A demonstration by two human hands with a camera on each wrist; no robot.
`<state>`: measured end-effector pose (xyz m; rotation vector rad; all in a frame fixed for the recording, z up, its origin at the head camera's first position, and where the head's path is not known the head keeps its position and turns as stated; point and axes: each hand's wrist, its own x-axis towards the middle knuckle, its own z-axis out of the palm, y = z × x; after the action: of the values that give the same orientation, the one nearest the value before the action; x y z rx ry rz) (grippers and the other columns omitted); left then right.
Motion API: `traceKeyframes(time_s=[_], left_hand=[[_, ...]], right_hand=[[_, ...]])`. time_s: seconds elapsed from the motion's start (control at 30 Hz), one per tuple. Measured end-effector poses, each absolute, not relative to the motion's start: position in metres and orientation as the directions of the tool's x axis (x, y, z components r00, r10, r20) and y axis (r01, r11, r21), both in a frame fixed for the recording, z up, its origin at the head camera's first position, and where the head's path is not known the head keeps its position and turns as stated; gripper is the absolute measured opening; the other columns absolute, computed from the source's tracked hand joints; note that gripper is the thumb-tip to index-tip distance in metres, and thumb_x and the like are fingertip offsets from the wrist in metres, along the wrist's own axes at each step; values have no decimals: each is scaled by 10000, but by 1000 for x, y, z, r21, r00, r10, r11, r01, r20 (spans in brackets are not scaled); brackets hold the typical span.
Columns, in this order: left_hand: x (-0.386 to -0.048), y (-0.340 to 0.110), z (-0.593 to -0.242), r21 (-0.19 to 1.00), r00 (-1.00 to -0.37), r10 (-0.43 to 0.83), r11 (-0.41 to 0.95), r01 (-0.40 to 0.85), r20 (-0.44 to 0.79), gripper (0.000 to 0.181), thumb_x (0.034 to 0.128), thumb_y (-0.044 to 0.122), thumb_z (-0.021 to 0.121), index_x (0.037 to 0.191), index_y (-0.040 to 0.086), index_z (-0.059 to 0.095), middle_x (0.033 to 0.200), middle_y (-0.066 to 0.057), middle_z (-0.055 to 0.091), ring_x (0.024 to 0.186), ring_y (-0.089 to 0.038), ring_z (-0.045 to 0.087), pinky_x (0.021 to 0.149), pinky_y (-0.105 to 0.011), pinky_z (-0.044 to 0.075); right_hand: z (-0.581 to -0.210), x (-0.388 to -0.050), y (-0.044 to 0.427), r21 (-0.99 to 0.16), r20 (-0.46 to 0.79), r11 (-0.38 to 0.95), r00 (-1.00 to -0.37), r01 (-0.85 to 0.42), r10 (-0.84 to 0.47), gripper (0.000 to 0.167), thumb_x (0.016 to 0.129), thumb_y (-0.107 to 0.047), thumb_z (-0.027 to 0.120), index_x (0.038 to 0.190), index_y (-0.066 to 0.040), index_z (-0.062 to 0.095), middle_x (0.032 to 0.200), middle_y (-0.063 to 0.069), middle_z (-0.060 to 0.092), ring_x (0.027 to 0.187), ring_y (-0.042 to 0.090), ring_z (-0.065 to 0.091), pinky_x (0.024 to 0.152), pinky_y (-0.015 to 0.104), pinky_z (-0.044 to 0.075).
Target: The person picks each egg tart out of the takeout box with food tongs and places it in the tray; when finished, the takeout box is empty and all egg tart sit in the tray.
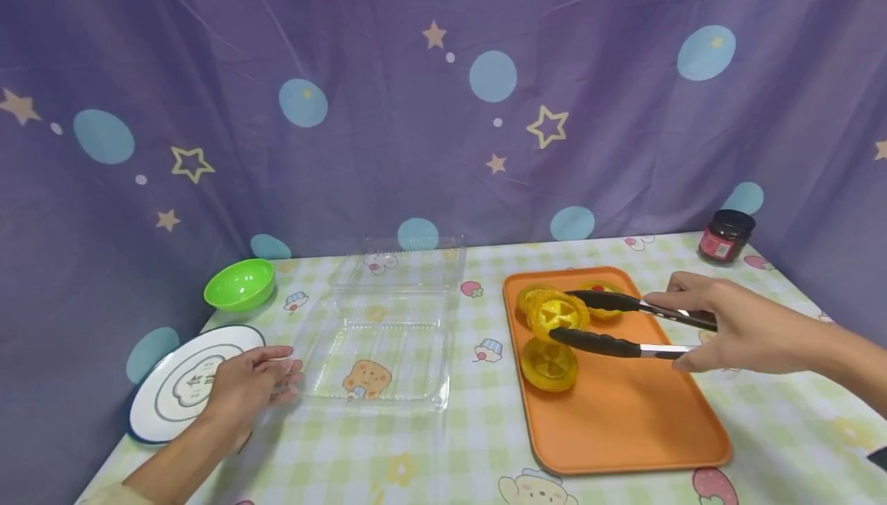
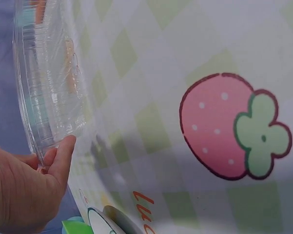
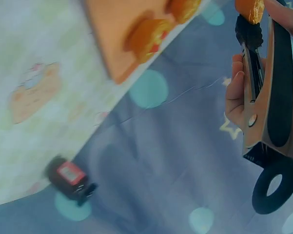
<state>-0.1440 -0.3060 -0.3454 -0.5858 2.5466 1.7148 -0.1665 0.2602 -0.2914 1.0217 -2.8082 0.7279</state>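
Observation:
My right hand [image 1: 738, 328] grips black-and-silver tongs [image 1: 603, 343] from the right. Between the tong tips a yellow tart [image 1: 558, 316] is held over the orange tray [image 1: 637, 420]. Other tarts lie on the tray: one [image 1: 550, 366] in front, one partly hidden behind the held tart, and one [image 1: 601, 312] with a red topping, partly covered by the tongs. At the left, my left hand [image 1: 249, 382] pinches the near left edge of a clear plastic container [image 1: 388, 397], its thumb and fingers either side of the rim. The container's hinged lid [image 1: 402, 266] lies back, open.
A white plate [image 1: 166, 405] with a dark rim lies left of and partly behind my left hand. Beyond it stands a green bowl [image 1: 240, 286]. A dark jar [image 1: 725, 237] with a red label is at the back right. A purple curtain [image 1: 388, 166] hangs behind the table.

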Motion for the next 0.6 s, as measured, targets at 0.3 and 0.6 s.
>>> traceKeyframes(time_s=[0.3, 0.6], left_hand=[[-144, -305, -345, 893, -932, -295, 329, -306, -210, 371, 987, 16, 474, 1332, -116, 431, 1124, -230, 668, 875, -187, 702, 709, -309, 606], [-143, -305, -345, 893, -934, -290, 333, -303, -208, 381, 990, 28, 483, 1336, -118, 424, 1131, -233, 664, 862, -169, 701, 716, -305, 604]], right_hand=[[-320, -162, 303, -383, 158, 730, -819, -566, -552, 729, 641, -260, 887, 1258, 12, 613, 866, -46, 380, 685, 0, 342, 502, 202, 285], [-339, -160, 322, -418, 11, 772, -853, -478, -522, 797, 623, -264, 883, 1273, 76, 571, 1027, 128, 532, 922, 111, 515, 660, 231, 465]])
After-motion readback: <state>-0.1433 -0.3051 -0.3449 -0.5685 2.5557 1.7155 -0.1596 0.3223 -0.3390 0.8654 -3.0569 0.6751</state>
